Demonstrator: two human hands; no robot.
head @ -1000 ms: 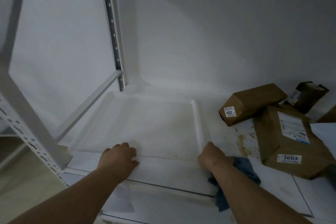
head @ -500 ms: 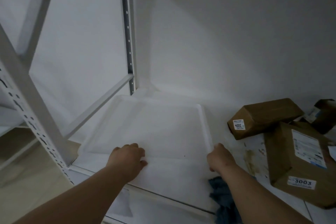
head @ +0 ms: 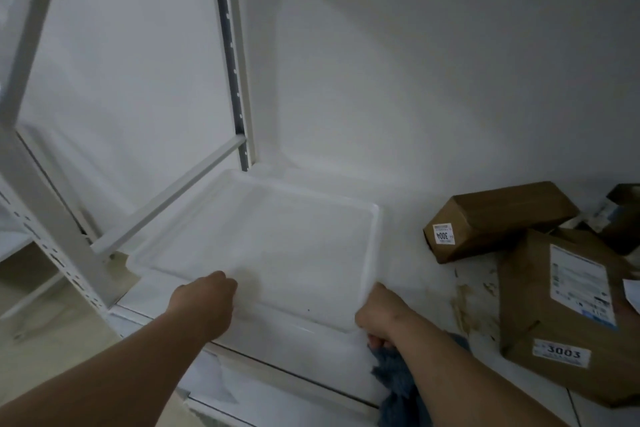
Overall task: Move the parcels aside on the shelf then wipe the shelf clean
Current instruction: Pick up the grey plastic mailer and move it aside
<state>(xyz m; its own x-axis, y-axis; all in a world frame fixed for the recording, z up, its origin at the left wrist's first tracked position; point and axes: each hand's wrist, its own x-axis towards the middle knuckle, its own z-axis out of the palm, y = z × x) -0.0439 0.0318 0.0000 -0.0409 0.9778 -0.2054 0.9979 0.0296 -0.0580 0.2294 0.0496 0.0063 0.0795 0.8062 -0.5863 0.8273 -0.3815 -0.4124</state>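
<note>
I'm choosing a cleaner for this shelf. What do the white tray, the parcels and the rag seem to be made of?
Tray: likely plastic, semi-translucent white with a moulded, rounded rim. Parcels: brown cardboard or kraft paper, matte, with creased edges and stuck-on paper labels. Rag: soft fabric, blue-grey, with a fuzzy, bunched look, possibly terry or microfibre.
</note>
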